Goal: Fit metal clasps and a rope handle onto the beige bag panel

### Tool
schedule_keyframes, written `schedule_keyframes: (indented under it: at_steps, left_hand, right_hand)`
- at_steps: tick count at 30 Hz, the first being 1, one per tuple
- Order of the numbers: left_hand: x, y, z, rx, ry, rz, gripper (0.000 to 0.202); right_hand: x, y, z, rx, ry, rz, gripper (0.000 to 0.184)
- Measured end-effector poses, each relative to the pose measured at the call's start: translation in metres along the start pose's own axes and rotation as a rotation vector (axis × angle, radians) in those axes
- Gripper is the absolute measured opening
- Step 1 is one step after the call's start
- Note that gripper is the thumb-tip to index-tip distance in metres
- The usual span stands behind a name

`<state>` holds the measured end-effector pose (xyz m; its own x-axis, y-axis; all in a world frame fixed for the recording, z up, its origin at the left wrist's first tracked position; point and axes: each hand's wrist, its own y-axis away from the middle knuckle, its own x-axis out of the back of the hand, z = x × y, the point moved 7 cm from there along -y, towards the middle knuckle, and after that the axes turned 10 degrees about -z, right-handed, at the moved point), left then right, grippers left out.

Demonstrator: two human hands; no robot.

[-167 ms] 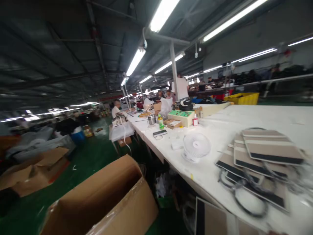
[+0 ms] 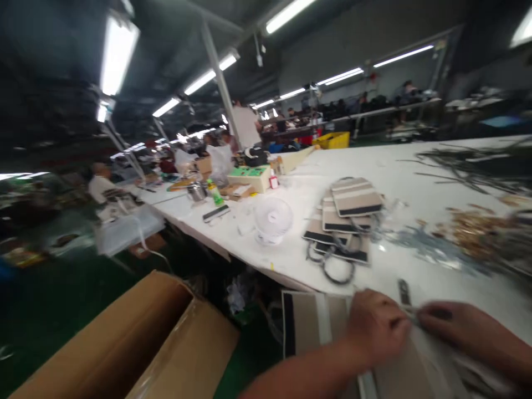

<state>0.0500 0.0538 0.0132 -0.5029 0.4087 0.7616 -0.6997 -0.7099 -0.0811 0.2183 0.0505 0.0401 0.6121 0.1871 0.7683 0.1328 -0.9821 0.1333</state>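
Observation:
At the table's near edge my left hand [image 2: 376, 327] is closed, its fingertips pinched near those of my right hand [image 2: 451, 324]. My right hand's thumb and fingers are also drawn together; a small pale thing shows between the two hands, too blurred to name. Beneath them lies a striped beige, white and black fabric panel [image 2: 303, 321], partly hidden by my left forearm and overhanging the edge. A small dark strip [image 2: 403, 292] lies just beyond my fingers. Farther off is a pile of similar striped bags [image 2: 356, 197] with dark round handles [image 2: 338, 271].
A white fan [image 2: 273, 217] stands on the white table [image 2: 299, 188]. Gold-coloured metal pieces [image 2: 474, 230], clear plastic bits [image 2: 432, 249] and dark cords [image 2: 465, 166] lie on the right. An open cardboard box [image 2: 199, 338] stands below left. Several people are farther back.
The view has swung to the right, so the bags and fan appear farther left. Both my hands now show over the striped panel; the metal pieces and cords have come into view.

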Motion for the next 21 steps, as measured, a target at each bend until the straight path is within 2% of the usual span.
schedule_keyframes:
  at_steps: [1,4,9,12,16,21]
  left_hand:
    - [0.003,-0.001,0.002,-0.018,-0.041,0.043,0.023]
    - [0.01,-0.002,0.007,-0.057,-0.062,0.075,0.035]
    - [0.014,-0.002,0.01,-0.01,-0.021,0.119,0.016]
    - [0.013,-0.003,0.012,-0.01,-0.03,0.145,0.012]
    - [0.013,-0.004,0.012,-0.023,-0.051,0.157,0.011]
    - [0.014,-0.006,0.012,-0.009,-0.059,0.133,0.01]
  right_hand:
    - [-0.008,0.007,0.012,-0.066,-0.059,-0.113,0.034]
    - [-0.007,0.013,0.018,-0.15,-0.111,-0.137,0.04]
    - [0.0,0.013,0.002,-0.172,-0.162,-0.174,0.045]
    - [-0.001,0.016,0.007,-0.211,-0.243,-0.22,0.05]
    - [-0.003,0.017,0.016,-0.258,-0.275,-0.22,0.048]
    - [-0.002,0.015,0.013,-0.241,-0.209,-0.185,0.04]
